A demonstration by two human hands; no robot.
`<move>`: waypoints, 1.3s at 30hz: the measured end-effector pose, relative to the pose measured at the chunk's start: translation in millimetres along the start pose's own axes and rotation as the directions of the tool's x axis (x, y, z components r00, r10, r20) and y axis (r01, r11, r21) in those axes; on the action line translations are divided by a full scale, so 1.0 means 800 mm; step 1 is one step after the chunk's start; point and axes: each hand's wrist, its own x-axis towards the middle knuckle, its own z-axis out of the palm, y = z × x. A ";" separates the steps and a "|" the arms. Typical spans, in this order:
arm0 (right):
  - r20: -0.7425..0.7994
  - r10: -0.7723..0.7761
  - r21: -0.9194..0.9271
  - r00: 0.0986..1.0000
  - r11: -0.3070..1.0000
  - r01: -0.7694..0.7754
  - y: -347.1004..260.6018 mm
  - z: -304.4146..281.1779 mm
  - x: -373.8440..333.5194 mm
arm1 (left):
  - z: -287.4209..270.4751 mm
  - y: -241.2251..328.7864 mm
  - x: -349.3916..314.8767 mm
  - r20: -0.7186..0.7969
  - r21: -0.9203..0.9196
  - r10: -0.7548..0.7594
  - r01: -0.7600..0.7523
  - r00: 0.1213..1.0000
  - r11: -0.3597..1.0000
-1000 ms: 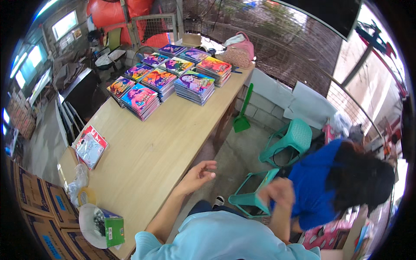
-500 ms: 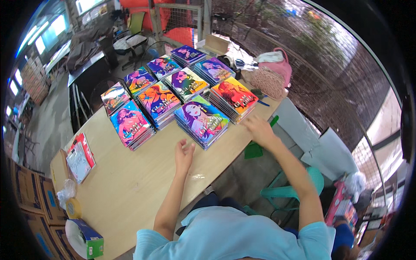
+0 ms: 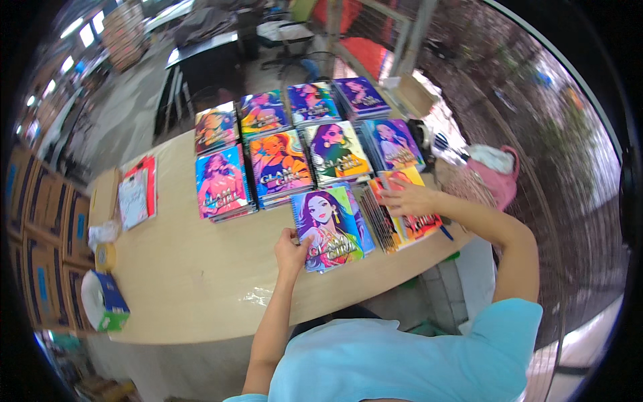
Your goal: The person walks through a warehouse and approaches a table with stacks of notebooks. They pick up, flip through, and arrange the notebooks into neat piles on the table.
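At the near edge of the spread of notebooks, my left hand [image 3: 292, 250] grips the left side of a stack of spiral notebooks [image 3: 335, 221] with a purple-haired figure on a green and blue cover. Its thumb lies on the cover; the other fingers are partly hidden at the stack's side. Just to the right, my right hand [image 3: 406, 199] rests with fingers spread on a leaning stack of yellow and red notebooks [image 3: 423, 226]. Behind my hands stand a stack with a white cover [image 3: 335, 157], an orange-haired stack [image 3: 278, 164] and a pink and blue stack [image 3: 222, 181].
More notebook stacks [image 3: 266, 112] line the far side of the wooden table [image 3: 201, 281]. A red-edged clipboard [image 3: 138, 194], a tape roll [image 3: 105, 257] and a green-blue box [image 3: 110, 301] sit at the left. A pink bag [image 3: 502, 177] and a pen [image 3: 446, 232] lie at the right.
The view has turned right. My left hand has reached the front stack and taken hold of its side; my right hand has moved from beside the yellow and red stack onto it.
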 end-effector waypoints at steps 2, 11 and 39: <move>0.075 0.097 0.133 0.992 0.985 -0.106 0.014 -0.026 0.004 | -0.013 0.010 -0.007 -0.020 -0.062 0.010 -0.012 1.000 0.998; 0.159 0.757 0.854 0.633 -0.427 0.296 -0.046 0.003 0.113 | -0.037 0.096 -0.043 0.230 -0.895 -0.028 0.223 0.973 0.386; 0.002 0.363 0.689 0.932 0.675 -0.264 -0.085 -0.151 0.521 | -0.308 -0.161 -0.059 -0.410 0.558 -0.072 0.312 0.909 0.769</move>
